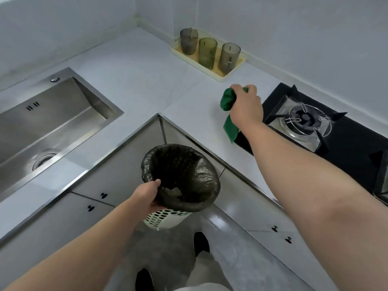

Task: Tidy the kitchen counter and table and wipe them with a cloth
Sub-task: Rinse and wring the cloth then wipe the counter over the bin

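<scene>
Clutched a green cloth [227,99] in the right grip [246,103], at about two o'clock in the view. Curled the fingers tight round the bunched top and left a loose tail hanging down toward the near left corner of the black hob [357,148]. Hovered there over the pale desk [136,80], just left of the burner [304,120] (bunched part perhaps clear of the surface, impossible to tell).

Held a waste bin [165,217] in the left grip [150,194] at six o'clock. Hooked the thumb over the near rim of the black liner [210,177] and wrapped the fingers round beneath it, against the white perforated wall. Tipped the mouth up toward the camera, below the inner corner of the L-shaped desk and in front of the grey cabinet doors [252,192]. Glimpsed pale scraps at the bottom of the liner.

Noted a steel sink [63,114] sunk into the desk at nine o'clock, drain [44,161] toward its near end. Noted a pale yellow tray [220,77] at about one o'clock, close to the wall, beyond the cloth and apart from it. Counted three tinted cups on it, upright in a row: grey [189,42], green [207,52], grey [230,57].

Spotted two dark shoes [201,242] on the grey floor [231,238] at six o'clock, under the bin.
</scene>
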Motion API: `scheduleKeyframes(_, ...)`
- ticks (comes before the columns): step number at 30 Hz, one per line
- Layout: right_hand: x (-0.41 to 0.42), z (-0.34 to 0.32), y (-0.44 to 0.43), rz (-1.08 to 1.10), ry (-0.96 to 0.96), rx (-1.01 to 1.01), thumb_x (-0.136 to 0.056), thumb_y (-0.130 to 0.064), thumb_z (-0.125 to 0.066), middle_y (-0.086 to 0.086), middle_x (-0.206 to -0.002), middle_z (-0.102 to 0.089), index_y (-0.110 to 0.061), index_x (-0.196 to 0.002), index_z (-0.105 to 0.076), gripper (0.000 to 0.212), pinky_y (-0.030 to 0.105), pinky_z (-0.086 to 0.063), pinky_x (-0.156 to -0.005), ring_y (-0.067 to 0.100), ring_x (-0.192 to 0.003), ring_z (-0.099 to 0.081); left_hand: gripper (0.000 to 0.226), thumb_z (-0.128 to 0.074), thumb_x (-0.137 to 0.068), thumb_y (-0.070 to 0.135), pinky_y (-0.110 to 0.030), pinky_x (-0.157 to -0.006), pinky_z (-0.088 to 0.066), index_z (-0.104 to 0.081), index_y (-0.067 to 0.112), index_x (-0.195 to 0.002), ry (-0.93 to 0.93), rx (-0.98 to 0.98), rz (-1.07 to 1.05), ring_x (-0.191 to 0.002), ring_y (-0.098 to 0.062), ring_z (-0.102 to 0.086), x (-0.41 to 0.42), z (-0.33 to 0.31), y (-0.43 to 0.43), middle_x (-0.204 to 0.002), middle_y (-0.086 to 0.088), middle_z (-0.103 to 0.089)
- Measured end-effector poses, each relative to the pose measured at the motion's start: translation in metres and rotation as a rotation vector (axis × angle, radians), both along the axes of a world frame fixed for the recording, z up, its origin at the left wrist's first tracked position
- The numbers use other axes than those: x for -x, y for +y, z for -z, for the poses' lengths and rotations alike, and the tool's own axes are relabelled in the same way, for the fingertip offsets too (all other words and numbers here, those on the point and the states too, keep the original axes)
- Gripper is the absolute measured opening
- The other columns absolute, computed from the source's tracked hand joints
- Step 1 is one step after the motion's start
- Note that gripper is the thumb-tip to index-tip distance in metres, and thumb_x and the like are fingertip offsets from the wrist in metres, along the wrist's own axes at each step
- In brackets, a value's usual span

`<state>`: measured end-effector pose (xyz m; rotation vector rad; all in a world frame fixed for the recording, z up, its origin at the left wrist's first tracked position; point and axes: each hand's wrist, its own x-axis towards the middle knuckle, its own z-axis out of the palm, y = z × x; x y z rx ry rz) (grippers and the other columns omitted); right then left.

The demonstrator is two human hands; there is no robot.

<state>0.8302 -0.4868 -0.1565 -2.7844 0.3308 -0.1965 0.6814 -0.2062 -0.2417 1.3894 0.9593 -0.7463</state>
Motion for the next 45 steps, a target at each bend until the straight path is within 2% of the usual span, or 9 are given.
scheduleKeyframes(6, -0.071, 0.035, -0.073, -0.051, 0.197, 0.202, -0.088, -0.002, -0.049, 0.017, -0.135, -0.033, -0.023, -0.141, -0.043, 0.057, 0.046, -0.047, -0.08, 0.04, -0.111, -0.043, 0.038, -0.062, -0.096, 0.036, -0.038, -0.058, -0.06, -0.064, 0.003, -0.113, 0.003, -0.147, -0.009, -0.078, -0.034, -0.074, -0.02, 0.007, -0.002, -0.094, -0.019, -0.074)
scheduleKeyframes(10, -0.076, 0.084, -0.08, -0.032, 0.421, 0.283, -0.086, -0.003, -0.056, 0.018, -0.136, -0.032, -0.023, -0.143, -0.04, 0.063, 0.05, -0.048, -0.093, 0.043, -0.121, -0.037, 0.034, -0.062, -0.096, 0.034, -0.037, -0.054, -0.06, -0.066, 0.001, -0.102, -0.009, -0.217, 0.017, -0.07, -0.032, -0.074, -0.031, -0.004, -0.001, -0.082, -0.018, -0.075)
scheduleKeyframes(13, -0.074, 0.107, -0.075, -0.012, 0.427, 0.286, -0.084, -0.005, -0.056, 0.018, -0.139, -0.032, -0.024, -0.144, -0.039, 0.065, 0.047, -0.043, -0.098, 0.044, -0.126, -0.031, 0.034, -0.059, -0.097, 0.032, -0.034, -0.053, -0.059, -0.067, 0.0, -0.103, -0.019, -0.218, 0.049, -0.066, -0.03, -0.074, -0.036, -0.012, 0.001, -0.08, -0.018, -0.075)
scheduleKeyframes(18, -0.078, 0.111, -0.081, -0.089, 0.416, 0.28, -0.087, -0.004, -0.048, 0.018, -0.132, -0.039, -0.022, -0.145, -0.039, 0.062, 0.044, -0.047, -0.088, 0.042, -0.121, -0.035, 0.032, -0.057, -0.097, 0.03, -0.038, -0.06, -0.062, -0.067, 0.0, -0.104, -0.036, -0.237, 0.064, -0.071, -0.032, -0.073, -0.036, -0.023, 0.006, -0.081, -0.019, -0.075)
scheduleKeyframes(23, -0.06, 0.107, -0.052, -0.191, 0.394, 0.169, -0.092, -0.011, -0.043, 0.018, -0.132, -0.042, -0.023, -0.149, -0.037, 0.059, 0.042, -0.043, -0.09, 0.039, -0.116, -0.042, 0.033, -0.055, -0.097, 0.028, -0.035, -0.054, -0.06, -0.067, -0.001, -0.106, -0.055, -0.231, 0.066, -0.062, -0.028, -0.071, -0.031, -0.029, 0.007, -0.082, -0.02, -0.075)
scheduleKeyframes(28, -0.027, 0.1, 0.002, -0.303, 0.407, 0.031, -0.09, -0.018, -0.053, 0.015, -0.127, -0.046, -0.026, -0.141, -0.047, 0.053, 0.041, -0.049, -0.09, 0.035, -0.112, -0.049, 0.035, -0.055, -0.095, 0.031, -0.043, -0.072, -0.062, -0.068, 0.001, -0.106, -0.074, -0.249, 0.104, -0.075, -0.033, -0.073, -0.03, -0.034, 0.008, -0.086, -0.019, -0.075)
scheduleKeyframes(32, -0.006, 0.093, 0.035, -0.387, 0.459, -0.02, -0.088, -0.017, -0.05, 0.015, -0.123, -0.049, -0.023, -0.132, -0.054, 0.045, 0.04, -0.052, -0.088, 0.036, -0.106, -0.054, 0.036, -0.055, -0.094, 0.032, -0.041, -0.071, -0.061, -0.068, 0.001, -0.105, -0.087, -0.264, 0.122, -0.073, -0.033, -0.073, -0.029, -0.038, 0.007, -0.084, -0.018, -0.075)
scheduleKeyframes(40, 0.042, 0.081, 0.088, -0.566, 0.57, -0.299, -0.092, -0.017, -0.052, 0.01, -0.148, -0.046, -0.028, -0.147, -0.046, 0.057, 0.041, -0.046, -0.106, 0.03, -0.129, -0.05, 0.034, -0.056, -0.093, 0.031, -0.039, -0.067, -0.062, -0.068, 0.001, -0.103, -0.095, -0.27, 0.137, -0.074, -0.032, -0.074, -0.026, -0.043, 0.009, -0.084, -0.017, -0.076)
scheduleKeyframes(45, 0.003, 0.041, 0.066, -0.448, 0.391, -0.423, -0.081, -0.013, -0.058, 0.004, -0.123, -0.068, -0.028, -0.13, -0.064, 0.052, 0.029, -0.048, -0.092, 0.025, -0.113, -0.061, 0.031, -0.055, -0.094, 0.029, -0.033, -0.053, -0.058, -0.067, 0.001, -0.105, -0.1, -0.272, 0.098, -0.061, -0.027, -0.072, -0.02, -0.045, 0.013, -0.08, -0.017, -0.075)
